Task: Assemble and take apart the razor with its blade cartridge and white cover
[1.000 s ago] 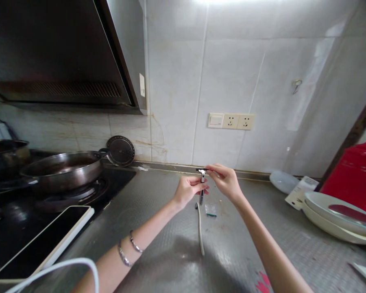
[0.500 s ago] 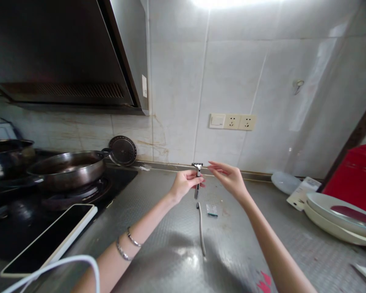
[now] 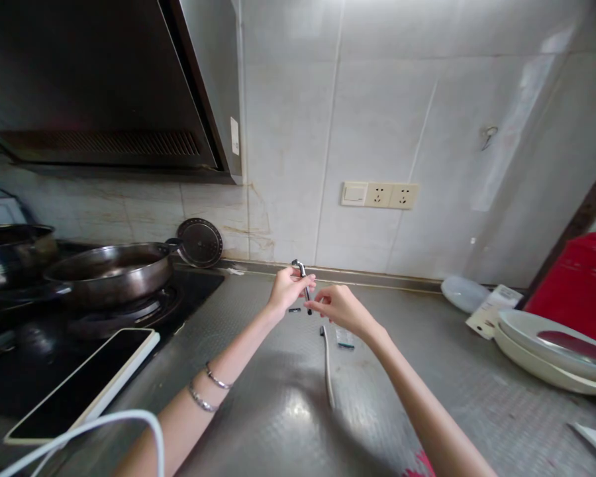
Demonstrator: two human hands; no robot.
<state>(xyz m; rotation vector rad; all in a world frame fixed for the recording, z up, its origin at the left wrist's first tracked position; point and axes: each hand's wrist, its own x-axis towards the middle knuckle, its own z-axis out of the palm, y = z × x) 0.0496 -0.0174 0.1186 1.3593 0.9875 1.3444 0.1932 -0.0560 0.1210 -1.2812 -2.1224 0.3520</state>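
A razor point(image 3: 302, 270) with a dark and silver handle leans to the left above the counter. My left hand point(image 3: 284, 291) is closed, pinching its handle between thumb and fingers. My right hand point(image 3: 342, 306) has its fingers pressed together around the handle's lower end. Beneath them, a small dark piece point(image 3: 295, 309) lies on the counter; it is too small to identify surely. Nearer to me lies a thin pale stick with a dark end point(image 3: 328, 371), like a toothbrush. Beside it sits a small clear packet point(image 3: 345, 339) with a green strip.
At the left, a metal pan point(image 3: 109, 271) stands on the black stove point(image 3: 20, 344), near a phone point(image 3: 82, 387) and a white cable point(image 3: 129, 416). Stacked dishes point(image 3: 541, 358) and a red object point(image 3: 579, 278) are at the right. The range hood point(image 3: 104, 86) overhangs the left side.
The razor has moved left and tilted, and its head looks narrower. My right hand has come down from beside the head to the handle's lower end. The small dark piece now shows.
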